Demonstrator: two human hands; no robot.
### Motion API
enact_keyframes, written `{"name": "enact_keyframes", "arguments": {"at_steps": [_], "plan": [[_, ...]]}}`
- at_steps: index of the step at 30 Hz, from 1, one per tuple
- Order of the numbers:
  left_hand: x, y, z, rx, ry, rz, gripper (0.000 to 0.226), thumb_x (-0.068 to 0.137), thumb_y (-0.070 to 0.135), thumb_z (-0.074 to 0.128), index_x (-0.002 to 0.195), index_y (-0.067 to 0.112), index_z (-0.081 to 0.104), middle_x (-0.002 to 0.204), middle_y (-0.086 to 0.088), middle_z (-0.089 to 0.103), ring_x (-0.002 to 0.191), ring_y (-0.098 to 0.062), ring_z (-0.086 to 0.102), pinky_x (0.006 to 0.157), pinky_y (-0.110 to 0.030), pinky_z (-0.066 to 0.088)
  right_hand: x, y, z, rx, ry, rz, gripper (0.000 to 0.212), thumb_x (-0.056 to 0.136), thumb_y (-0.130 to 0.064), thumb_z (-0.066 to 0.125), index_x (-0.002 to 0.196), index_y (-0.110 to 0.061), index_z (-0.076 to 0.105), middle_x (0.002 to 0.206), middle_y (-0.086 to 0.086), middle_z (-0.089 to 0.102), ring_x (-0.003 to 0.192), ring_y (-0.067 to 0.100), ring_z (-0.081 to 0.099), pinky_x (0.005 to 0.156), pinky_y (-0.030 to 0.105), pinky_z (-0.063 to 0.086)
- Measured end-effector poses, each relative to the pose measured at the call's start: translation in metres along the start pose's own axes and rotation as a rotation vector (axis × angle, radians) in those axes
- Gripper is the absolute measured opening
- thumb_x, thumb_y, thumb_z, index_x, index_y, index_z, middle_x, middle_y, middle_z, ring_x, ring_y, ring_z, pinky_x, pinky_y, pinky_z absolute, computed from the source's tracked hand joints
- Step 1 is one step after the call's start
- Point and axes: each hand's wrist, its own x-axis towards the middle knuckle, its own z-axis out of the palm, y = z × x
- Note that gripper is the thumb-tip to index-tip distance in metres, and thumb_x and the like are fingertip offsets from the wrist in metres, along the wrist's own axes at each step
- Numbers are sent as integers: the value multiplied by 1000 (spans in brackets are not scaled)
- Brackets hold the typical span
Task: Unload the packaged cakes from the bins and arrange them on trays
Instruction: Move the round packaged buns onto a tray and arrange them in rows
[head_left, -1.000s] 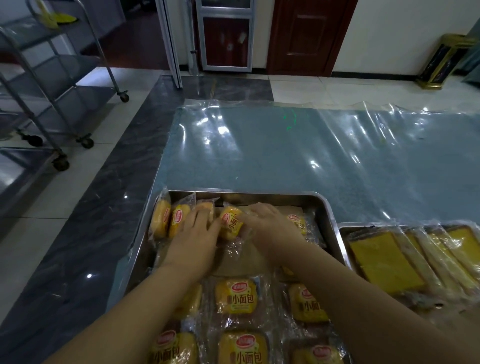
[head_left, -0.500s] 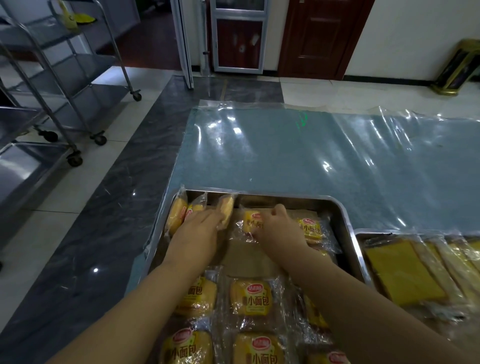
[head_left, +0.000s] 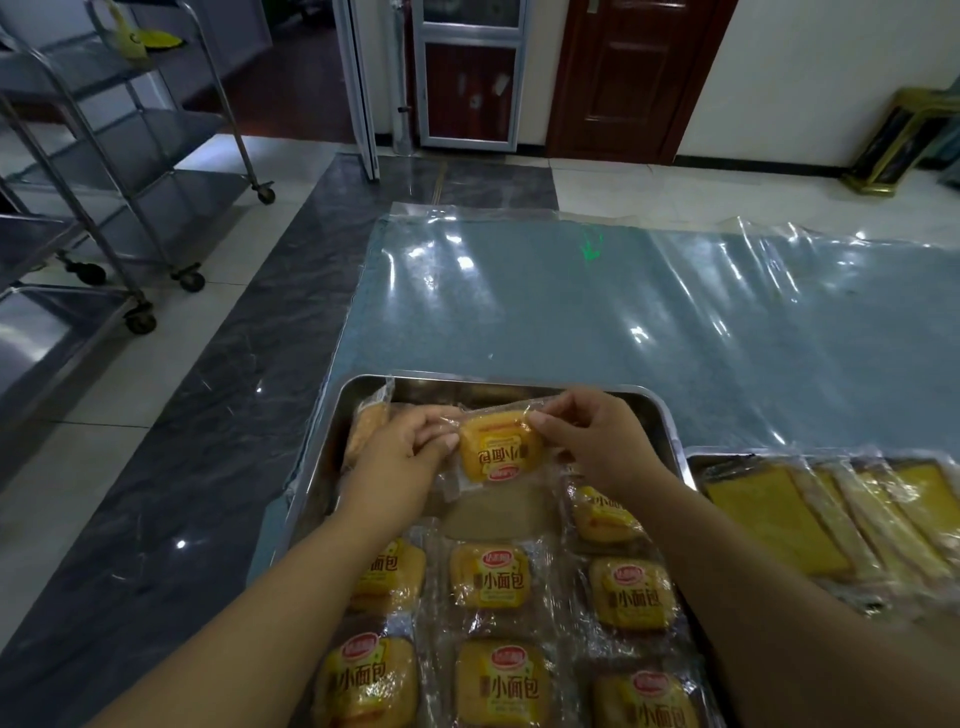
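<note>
Head view: your left hand (head_left: 410, 449) and right hand (head_left: 589, 441) meet over the far half of the rectangular stainless-steel tray (head_left: 323, 457), in the lower middle of the frame. Between them you hold one clear-wrapped yellow cake packet (head_left: 498, 449) with a red logo, and its printing reads upside down to you. Your left grip is narrow, with thumb and curled fingers pinching the packet's left edge. Your right grip pinches the wrapper's upper right corner between thumb and fingertips. The packet is over a bare patch of brown paper liner (head_left: 498, 512) in the tray; whether it touches the liner, you cannot tell.

Lower in the frame, more flat yellow packets (head_left: 491, 577) of the same kind lie label up in three columns that run to the bottom edge, partly under your forearms. At the tray's far left corner, upright packets (head_left: 366, 431) stand on edge against the wall, just beside your left hand.

At the right edge, a second steel tray (head_left: 693, 460) sits just beside the first, filled with overlapping flat yellow cake slices in clear wrap (head_left: 774, 519). Both trays rest on a blue-grey surface covered with shiny clear plastic film (head_left: 623, 322). In the upper left, a wheeled steel shelf trolley (head_left: 119, 171) stands on the tiled floor (head_left: 62, 493). A dark brown door (head_left: 634, 78) is at the top centre.
</note>
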Motion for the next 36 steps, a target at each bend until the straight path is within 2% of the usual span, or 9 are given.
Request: {"name": "enact_keyframes", "arguments": {"at_steps": [7,14,18,21,23,25,28,31,36], "plan": [[-4,2,4,-19,138,-136,13,83,19,68,91,29,65,86,6,71,80,-12,68,74,-39,57,-17,9,-6,101,-17,75,6,85,-24,66,83,-18,67,72,0,70,67,12,68,56,18,53],[-16,14,1,118,-104,8,50,78,26,73,117,46,48,109,26,51,100,6,48,74,-23,48,-23,-8,-8,-120,-41,-113,21,92,-19,56,92,-39,63,88,-19,60,84,1,57,67,12,43],[-21,21,7,134,-156,59,28,83,29,67,98,50,56,94,21,62,89,6,55,70,-17,44,-26,-18,3,-61,-20,-153,22,90,-23,58,106,-38,64,94,-22,62,92,0,58,75,16,48],[-22,18,9,94,2,7,17,85,26,65,87,40,54,90,13,61,85,-2,58,65,-20,45,-25,-11,6,-73,115,-60,36,87,-29,62,123,-28,55,99,-22,55,92,0,54,68,14,43],[-22,14,10,-5,77,-82,14,85,24,65,87,31,53,92,6,63,83,-11,63,67,-29,52,-26,-4,10,-87,77,104,47,87,-36,62,129,-24,46,101,-17,52,85,0,53,58,12,40],[-25,10,11,-114,78,-152,15,85,20,66,90,24,52,93,-2,65,79,-17,68,73,-38,57,-30,2,17,31,-31,255,46,86,-37,61,126,-21,45,99,-12,56,77,3,59,50,12,45],[-33,6,16,-184,0,-185,17,85,19,65,95,26,53,94,-1,68,77,-11,69,69,-32,59,-32,7,27,103,-36,265,36,86,-29,62,119,-20,51,98,-6,60,78,11,65,57,22,55],[-37,-2,14,-9,-44,-142,19,86,26,64,98,36,53,98,10,66,88,-7,65,75,-30,56,-27,8,28,46,66,210,22,90,-24,59,111,-28,56,106,-7,60,84,6,59,55,17,51],[-32,-15,-16,451,187,96,24,85,27,64,108,31,55,98,19,52,91,-1,53,76,-18,46,-17,10,19,-181,-17,136,23,94,-20,53,115,-27,58,114,-4,59,95,10,56,61,14,43]]}}
